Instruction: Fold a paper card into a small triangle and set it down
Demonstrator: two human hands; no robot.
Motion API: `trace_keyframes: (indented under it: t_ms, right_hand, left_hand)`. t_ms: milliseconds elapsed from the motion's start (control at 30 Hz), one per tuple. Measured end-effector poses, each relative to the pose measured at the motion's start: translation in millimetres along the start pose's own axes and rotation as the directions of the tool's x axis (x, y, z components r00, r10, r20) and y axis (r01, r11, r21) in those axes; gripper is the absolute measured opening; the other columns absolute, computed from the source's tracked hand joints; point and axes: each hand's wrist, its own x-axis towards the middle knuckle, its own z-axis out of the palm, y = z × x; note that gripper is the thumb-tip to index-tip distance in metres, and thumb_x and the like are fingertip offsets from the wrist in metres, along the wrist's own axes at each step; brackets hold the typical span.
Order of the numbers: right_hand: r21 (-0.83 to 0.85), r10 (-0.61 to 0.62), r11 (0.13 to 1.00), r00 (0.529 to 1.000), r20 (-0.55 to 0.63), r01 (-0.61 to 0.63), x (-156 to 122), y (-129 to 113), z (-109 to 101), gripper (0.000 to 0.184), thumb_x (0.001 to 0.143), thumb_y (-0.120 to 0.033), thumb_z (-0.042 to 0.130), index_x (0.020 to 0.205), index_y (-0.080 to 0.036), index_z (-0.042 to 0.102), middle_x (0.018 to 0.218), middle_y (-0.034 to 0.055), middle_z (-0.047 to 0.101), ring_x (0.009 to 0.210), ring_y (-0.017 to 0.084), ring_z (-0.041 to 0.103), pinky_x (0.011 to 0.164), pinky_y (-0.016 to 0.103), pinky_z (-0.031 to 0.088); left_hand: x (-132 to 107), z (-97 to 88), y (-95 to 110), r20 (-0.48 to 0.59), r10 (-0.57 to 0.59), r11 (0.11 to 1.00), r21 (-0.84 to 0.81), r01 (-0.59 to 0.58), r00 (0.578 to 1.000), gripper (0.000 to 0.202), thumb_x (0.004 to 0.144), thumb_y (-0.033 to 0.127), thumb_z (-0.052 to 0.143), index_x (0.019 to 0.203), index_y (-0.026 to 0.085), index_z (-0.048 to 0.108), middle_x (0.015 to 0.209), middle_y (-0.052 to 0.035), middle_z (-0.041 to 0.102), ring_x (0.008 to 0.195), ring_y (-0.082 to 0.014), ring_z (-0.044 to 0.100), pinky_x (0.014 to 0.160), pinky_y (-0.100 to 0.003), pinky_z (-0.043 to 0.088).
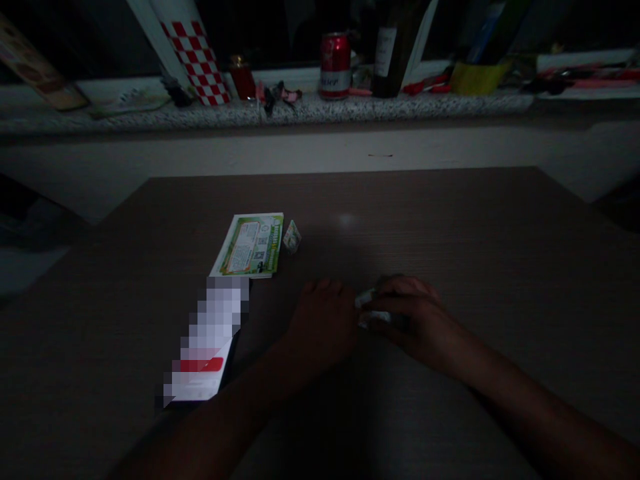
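Observation:
Between my hands is a small, pale printed piece (379,317), perhaps folded paper or card; the dim light hides its exact kind. My right hand (417,317) pinches it from the right, thumb below and fingers above. On its left side my left hand (324,323) is closed, back of the hand up, resting by the tabletop and touching or nearly touching the piece. Whatever those left fingers hold is hidden beneath them. Farther off, a similar small folded piece (292,237) stands beside a green printed booklet (250,245).
A lit phone (200,383), its screen partly blurred out, lies left of my left forearm on the dark wooden table (440,220). Behind the table, a granite sill (295,112) carries a red can (335,65), a dark bottle (387,60) and a red-and-white checkered cylinder (197,63).

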Motion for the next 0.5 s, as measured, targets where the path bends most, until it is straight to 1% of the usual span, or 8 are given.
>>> trace_keyframes:
  t_ms: [200,367,433,500]
  right_hand:
    - [-0.028,-0.016,0.999,0.999,0.048,0.018,-0.1,-1.3,-5.5,0.031,0.079,-0.027,0.071,0.110,-0.034,0.067,0.110,0.0032,0.065,0.108,0.026,0.056,0.093,0.045,0.040]
    - [-0.028,-0.013,1.000,0.999,0.053,0.014,-0.4,-1.9,-7.7,0.034,0.079,-0.027,0.071,0.112,-0.034,0.067,0.110,0.0038,0.065,0.107,0.026,0.057,0.092,0.045,0.041]
    - [-0.028,-0.019,0.999,0.999,0.048,0.020,-0.6,-0.7,-6.8,0.034,0.080,-0.028,0.071,0.113,-0.035,0.067,0.111,0.0038,0.065,0.107,0.026,0.057,0.092,0.046,0.042]
    - [-0.027,-0.021,0.999,0.999,0.041,0.022,-0.7,0.8,-5.5,0.034,0.079,-0.027,0.071,0.112,-0.035,0.067,0.112,0.0040,0.064,0.108,0.026,0.056,0.093,0.046,0.042]
  left_hand:
    - [0.6,-2.7,1.1,0.017,-0.005,1.000,0.005,0.005,1.000,0.019,0.091,0.023,0.043,0.092,0.014,0.060,0.094,-0.0108,0.064,0.091,-0.0266,0.058,0.079,-0.041,0.043]
    - [0.2,-1.5,-0.3,0.007,0.000,1.000,-0.007,0.000,1.000,0.019,0.091,0.023,0.043,0.091,0.014,0.060,0.094,-0.0107,0.064,0.091,-0.0266,0.057,0.080,-0.042,0.042]
    - [-1.0,-0.9,-0.3,0.004,-0.003,1.000,-0.014,0.003,1.000,0.022,0.093,0.027,0.042,0.091,0.014,0.060,0.095,-0.0106,0.064,0.092,-0.0267,0.057,0.081,-0.042,0.042]
    - [-2.5,-0.4,0.4,-0.005,-0.012,1.000,-0.028,0.012,1.000,0.026,0.093,0.036,0.045,0.092,0.015,0.060,0.096,-0.0107,0.063,0.094,-0.0276,0.056,0.082,-0.044,0.041]
